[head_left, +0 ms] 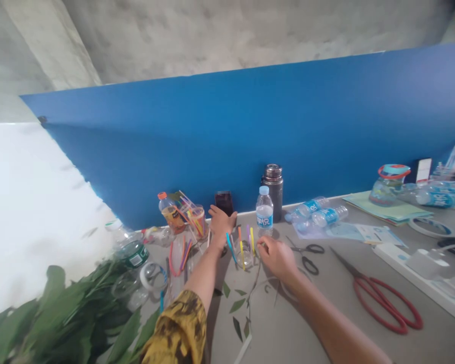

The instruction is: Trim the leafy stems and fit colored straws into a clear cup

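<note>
My left hand (222, 225) stands open at the back of the grey table (288, 323), its fingers spread just above a glass tumbler (197, 222) of coloured straws. My right hand (276, 258) pinches the top of a thin plant stem (255, 293) that trails toward me across the table. Between my hands, a small clear glass (244, 255) holds upright yellow, blue and purple straws. Several loose green leaves (237, 303) lie below them. A yellow patterned sleeve (178, 328) covers my left upper arm.
Black-handled scissors (307, 253) lie right of my right hand, and large red-handled scissors (382, 298) further right. A water bottle (264, 212) and a dark thermos (273, 192) stand at the blue board (212, 126). Leafy branches (60, 318) fill the lower left, and a power strip (420, 278) lies at right.
</note>
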Tool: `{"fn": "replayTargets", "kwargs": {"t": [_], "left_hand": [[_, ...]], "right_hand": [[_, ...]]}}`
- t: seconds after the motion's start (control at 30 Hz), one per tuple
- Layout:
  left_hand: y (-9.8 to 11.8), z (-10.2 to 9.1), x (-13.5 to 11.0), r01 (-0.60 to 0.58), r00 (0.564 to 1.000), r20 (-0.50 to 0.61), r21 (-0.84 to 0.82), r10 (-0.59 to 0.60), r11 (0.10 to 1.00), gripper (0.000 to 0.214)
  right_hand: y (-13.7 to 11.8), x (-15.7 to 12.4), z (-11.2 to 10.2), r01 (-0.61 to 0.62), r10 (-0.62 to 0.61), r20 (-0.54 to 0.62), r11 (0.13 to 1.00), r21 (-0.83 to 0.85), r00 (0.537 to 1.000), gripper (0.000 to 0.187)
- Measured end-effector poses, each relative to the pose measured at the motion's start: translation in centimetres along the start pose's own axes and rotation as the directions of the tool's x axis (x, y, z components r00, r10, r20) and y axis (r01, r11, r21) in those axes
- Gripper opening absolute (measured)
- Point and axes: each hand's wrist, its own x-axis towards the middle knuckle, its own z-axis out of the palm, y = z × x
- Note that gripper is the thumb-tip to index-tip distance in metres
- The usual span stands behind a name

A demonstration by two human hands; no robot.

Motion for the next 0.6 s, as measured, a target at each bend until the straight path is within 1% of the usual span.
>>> {"fn": "replayTargets", "kwargs": {"t": [0.1, 0.23, 0.37, 0.47, 0.6], "left_hand": [[0.0, 0.8, 0.8, 0.034, 0.997, -0.067, 0.003, -0.034, 0.999, 0.095], [0.0, 1.3, 1.2, 0.053, 0.992, -0.111, 0.003, -0.053, 0.999, 0.081], [0.5, 1.6, 1.1, 0.069, 0.985, -0.156, 0.005, -0.068, 0.998, 0.077], [0.9, 1.8, 1.2, 0.084, 0.983, -0.161, -0.005, -0.084, 0.996, 0.074], [1.3, 1.9, 1.4, 0.091, 0.986, -0.135, -0.028, -0.094, 0.995, 0.07]], "right_hand": [[0.0, 0.0, 0.0, 0.004, -0.004, -0.003, 1.0, 0.004, 1.0, 0.02], [0.0, 0.0, 0.1, -0.001, 0.001, -0.002, 1.0, 0.01, 1.0, 0.02], [0.1, 0.1, 0.3, 0.003, -0.003, -0.004, 1.0, 0.006, 1.0, 0.018], [0.3, 0.1, 0.4, 0.011, -0.011, -0.007, 1.0, 0.007, 1.0, 0.018], [0.4, 0.1, 0.3, 0.003, -0.003, -0.015, 1.0, 0.01, 1.0, 0.018]]}}
